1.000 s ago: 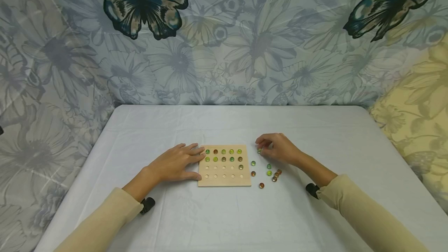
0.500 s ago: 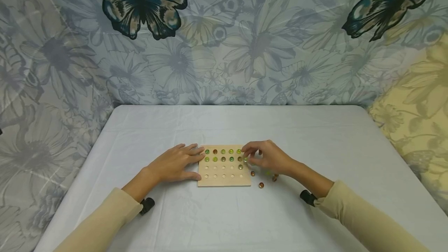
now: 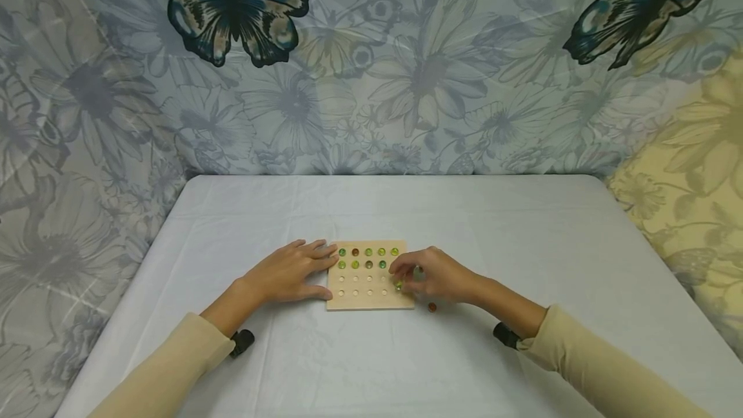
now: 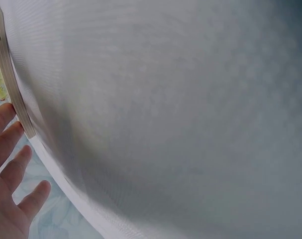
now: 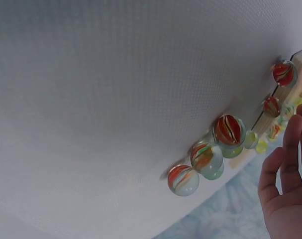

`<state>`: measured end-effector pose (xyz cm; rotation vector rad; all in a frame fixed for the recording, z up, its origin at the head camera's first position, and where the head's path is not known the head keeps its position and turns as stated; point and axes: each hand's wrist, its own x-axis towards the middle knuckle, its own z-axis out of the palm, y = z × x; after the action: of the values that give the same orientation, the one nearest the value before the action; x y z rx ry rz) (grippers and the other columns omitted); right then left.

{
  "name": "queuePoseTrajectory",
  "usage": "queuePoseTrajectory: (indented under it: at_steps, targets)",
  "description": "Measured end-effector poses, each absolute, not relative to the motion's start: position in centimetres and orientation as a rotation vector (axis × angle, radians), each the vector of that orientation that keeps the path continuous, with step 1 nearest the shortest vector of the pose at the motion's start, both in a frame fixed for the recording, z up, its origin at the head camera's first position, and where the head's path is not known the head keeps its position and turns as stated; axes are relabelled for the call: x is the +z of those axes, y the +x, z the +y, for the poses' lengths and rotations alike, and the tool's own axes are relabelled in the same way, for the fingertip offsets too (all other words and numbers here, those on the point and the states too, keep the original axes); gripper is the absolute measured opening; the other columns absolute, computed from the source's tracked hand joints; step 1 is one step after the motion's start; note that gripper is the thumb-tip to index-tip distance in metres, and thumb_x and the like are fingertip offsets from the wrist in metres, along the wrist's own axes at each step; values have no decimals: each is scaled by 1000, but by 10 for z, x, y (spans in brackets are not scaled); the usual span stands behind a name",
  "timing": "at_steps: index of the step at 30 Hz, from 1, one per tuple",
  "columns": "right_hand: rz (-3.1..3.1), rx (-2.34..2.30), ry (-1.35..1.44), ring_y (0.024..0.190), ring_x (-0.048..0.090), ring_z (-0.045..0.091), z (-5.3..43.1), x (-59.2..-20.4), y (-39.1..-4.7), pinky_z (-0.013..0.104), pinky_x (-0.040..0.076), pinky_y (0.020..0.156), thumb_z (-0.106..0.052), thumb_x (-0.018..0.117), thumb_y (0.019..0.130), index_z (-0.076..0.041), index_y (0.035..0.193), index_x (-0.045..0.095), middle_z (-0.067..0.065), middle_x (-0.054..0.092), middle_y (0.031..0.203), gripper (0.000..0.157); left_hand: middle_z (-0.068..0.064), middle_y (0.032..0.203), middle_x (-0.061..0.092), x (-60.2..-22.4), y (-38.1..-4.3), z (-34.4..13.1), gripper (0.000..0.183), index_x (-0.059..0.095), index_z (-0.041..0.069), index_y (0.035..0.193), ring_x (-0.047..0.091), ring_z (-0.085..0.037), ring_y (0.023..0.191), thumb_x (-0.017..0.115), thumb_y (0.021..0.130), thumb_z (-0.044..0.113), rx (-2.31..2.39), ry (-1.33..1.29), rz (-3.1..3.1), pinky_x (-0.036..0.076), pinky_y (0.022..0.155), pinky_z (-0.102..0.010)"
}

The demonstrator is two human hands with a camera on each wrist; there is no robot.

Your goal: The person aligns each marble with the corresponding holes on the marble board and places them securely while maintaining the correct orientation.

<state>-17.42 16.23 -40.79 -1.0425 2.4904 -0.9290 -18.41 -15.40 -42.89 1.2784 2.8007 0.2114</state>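
A pale wooden board point(image 3: 371, 303) with rows of round hollows lies on the white table. Green and brownish glass marbles point(image 3: 368, 252) sit in its two far rows. My left hand point(image 3: 293, 271) rests at the board's left edge, fingers spread and touching it; the left wrist view shows those fingertips point(image 4: 17, 130) along the board's side. Over the right part of the board, my right hand point(image 3: 435, 276) pinches a yellow-green marble point(image 3: 398, 286) between thumb and fingers, above the third row. That hand hides the hollows beneath it.
Right of the board, a reddish-brown marble point(image 3: 432, 307) lies on the white tablecloth point(image 3: 278, 366). The right wrist view shows several loose marbles point(image 5: 229, 130) clustered beside the board. Behind the table hangs a butterfly-patterned cloth point(image 3: 348, 115).
My right hand has moved left and toward me, carrying a marble from the table on the right to over the board's third row. My left hand has stayed at the board's edge.
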Motion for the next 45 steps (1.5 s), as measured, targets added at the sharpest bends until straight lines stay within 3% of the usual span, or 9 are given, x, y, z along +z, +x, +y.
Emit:
queuePoseTrajectory:
  at_steps: [6,14,23,45]
  targets:
    - [2452,-917,-1017,74,59,3,161,-412,-172,22,51,61,-6,71,80,-11,105,66,-7,67,90,26,-1,143,40,-430,-184,-155,72,48,17,136,35,-25,132,53,81,64,224,1287,2806,30,103,-52]
    - [2446,-907,-1014,71,59,4,160,-414,-169,22,48,45,-4,70,80,-11,105,65,-7,67,91,26,-1,143,40,-430,-184,-155,72,49,18,136,36,-26,131,53,81,64,224,1289,2807,30,103,-52]
    - [2541,-911,-1078,82,61,2,174,-401,-172,31,50,72,-7,69,82,-8,108,65,-7,69,91,27,-1,142,41,-430,-184,-155,71,50,17,135,37,-26,131,53,82,64,236,1307,2814,31,102,-52]
    - [2638,-918,-859,85,63,8,260,-411,-175,32,47,70,-3,68,81,-9,107,64,-8,70,91,26,-1,143,40,-429,-184,-154,71,49,17,136,36,-26,131,53,82,63,241,1291,2801,31,103,-51]
